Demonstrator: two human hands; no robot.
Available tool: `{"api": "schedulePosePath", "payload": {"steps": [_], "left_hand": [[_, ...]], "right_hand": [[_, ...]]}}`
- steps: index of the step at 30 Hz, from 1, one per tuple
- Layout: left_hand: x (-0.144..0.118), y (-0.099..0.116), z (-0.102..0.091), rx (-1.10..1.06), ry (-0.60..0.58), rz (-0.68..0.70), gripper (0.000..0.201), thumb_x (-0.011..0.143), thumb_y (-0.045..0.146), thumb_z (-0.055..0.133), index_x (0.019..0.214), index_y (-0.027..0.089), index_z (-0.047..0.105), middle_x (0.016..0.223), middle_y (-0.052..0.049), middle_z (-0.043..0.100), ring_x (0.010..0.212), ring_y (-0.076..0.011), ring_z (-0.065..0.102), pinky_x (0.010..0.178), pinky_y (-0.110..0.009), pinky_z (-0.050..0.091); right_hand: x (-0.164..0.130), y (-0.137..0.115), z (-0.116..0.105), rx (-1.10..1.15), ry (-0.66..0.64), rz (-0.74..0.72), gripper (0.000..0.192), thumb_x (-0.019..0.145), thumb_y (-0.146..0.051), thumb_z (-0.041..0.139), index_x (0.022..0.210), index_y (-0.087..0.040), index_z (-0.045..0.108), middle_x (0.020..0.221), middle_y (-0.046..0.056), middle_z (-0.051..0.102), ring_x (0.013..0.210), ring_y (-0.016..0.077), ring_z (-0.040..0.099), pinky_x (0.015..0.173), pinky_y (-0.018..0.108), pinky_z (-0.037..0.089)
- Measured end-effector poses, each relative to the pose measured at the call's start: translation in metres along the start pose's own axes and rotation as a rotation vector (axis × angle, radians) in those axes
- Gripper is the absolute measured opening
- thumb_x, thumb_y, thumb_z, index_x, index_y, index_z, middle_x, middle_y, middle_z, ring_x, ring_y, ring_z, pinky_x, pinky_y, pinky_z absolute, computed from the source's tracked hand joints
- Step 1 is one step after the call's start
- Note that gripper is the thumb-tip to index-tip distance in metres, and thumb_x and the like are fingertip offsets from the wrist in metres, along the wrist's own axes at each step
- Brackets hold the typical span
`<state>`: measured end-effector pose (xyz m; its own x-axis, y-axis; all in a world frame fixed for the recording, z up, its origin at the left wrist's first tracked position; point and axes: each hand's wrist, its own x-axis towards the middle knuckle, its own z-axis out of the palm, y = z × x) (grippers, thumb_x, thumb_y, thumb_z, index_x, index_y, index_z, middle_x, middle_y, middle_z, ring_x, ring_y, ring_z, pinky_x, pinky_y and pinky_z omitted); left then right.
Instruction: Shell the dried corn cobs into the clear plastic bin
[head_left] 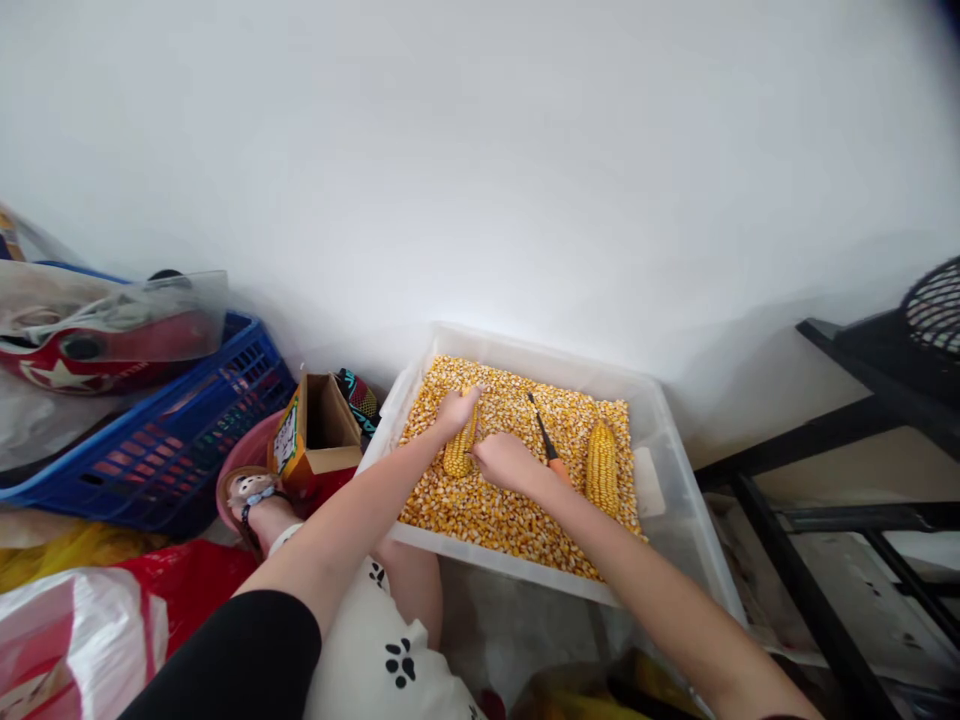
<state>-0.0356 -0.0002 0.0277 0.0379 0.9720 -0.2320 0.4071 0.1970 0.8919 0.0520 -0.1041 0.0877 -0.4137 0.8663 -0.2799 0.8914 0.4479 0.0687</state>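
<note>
Corn cob (459, 450) | gripped at both ends by left hand (455, 409) and right hand (504, 462) | stiff, light, bumpy, so it's probably best held by the ends | kernels likely pop loose easily

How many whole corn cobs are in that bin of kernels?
2. One corn cob is gripped by both the left hand and right hand; the other cob lies on the loose kernels at right. More may be buried.
</note>
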Motion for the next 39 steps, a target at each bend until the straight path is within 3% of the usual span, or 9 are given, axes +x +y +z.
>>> {"api": "schedulePosePath", "payload": {"steps": [4,9,14,23,31,39], "left_hand": [[-0.001,0.001,0.003,0.137,0.042,0.067,0.053,0.068,0.065,0.041,0.064,0.015,0.058,0.066,-0.01,0.062,0.066,-0.0231,0.059,0.055,-0.027,0.039],[-0.005,0.005,0.008,0.232,0.005,0.152,0.053,0.068,0.065,0.041,0.059,0.014,0.055,0.055,-0.007,0.056,0.061,-0.0208,0.056,0.054,-0.027,0.036],[-0.008,0.005,0.004,0.13,-0.039,0.213,0.049,0.068,0.063,0.044,0.058,0.015,0.051,0.053,-0.003,0.052,0.059,-0.0172,0.052,0.054,-0.025,0.036],[-0.005,0.01,-0.01,-0.05,-0.027,0.041,0.043,0.064,0.058,0.053,0.059,0.015,0.053,0.053,-0.004,0.055,0.063,-0.0204,0.056,0.059,-0.027,0.04],[-0.008,0.01,-0.009,-0.221,-0.191,-0.013,0.043,0.07,0.056,0.05,0.065,0.014,0.056,0.047,-0.004,0.055,0.048,-0.019,0.056,0.051,-0.029,0.042],[-0.002,0.002,-0.002,-0.149,-0.112,-0.017,0.045,0.07,0.056,0.049,0.069,0.013,0.06,0.051,-0.006,0.058,0.054,-0.0205,0.058,0.055,-0.028,0.042]], "right_hand": [[0.012,0.008,-0.008,0.009,-0.055,-0.069,0.027,0.079,-0.02,0.042,0.086,-0.013,0.068,0.084,0.014,0.067,0.077,0.0202,0.062,0.067,0.025,0.042],[0.033,0.026,-0.017,0.102,-0.185,-0.173,0.026,0.074,-0.025,0.049,0.086,-0.014,0.069,0.081,0.01,0.068,0.067,0.0169,0.06,0.058,0.023,0.04],[0.043,0.039,-0.017,0.286,-0.297,-0.24,0.026,0.074,-0.027,0.052,0.089,-0.014,0.069,0.084,0.006,0.069,0.064,0.0126,0.058,0.056,0.019,0.038],[0.006,0.037,-0.001,0.238,-0.064,-0.154,0.029,0.081,-0.029,0.042,0.087,-0.019,0.068,0.083,0.006,0.069,0.069,0.0145,0.059,0.058,0.021,0.035],[-0.002,0.025,0.001,0.135,-0.023,-0.122,0.03,0.084,-0.028,0.038,0.086,-0.02,0.067,0.088,0.008,0.068,0.079,0.0181,0.061,0.066,0.024,0.04],[-0.017,-0.009,0.01,0.025,-0.026,0.018,0.025,0.079,-0.009,0.04,0.091,-0.009,0.061,0.083,0.017,0.066,0.08,0.0214,0.062,0.068,0.027,0.044]]}}
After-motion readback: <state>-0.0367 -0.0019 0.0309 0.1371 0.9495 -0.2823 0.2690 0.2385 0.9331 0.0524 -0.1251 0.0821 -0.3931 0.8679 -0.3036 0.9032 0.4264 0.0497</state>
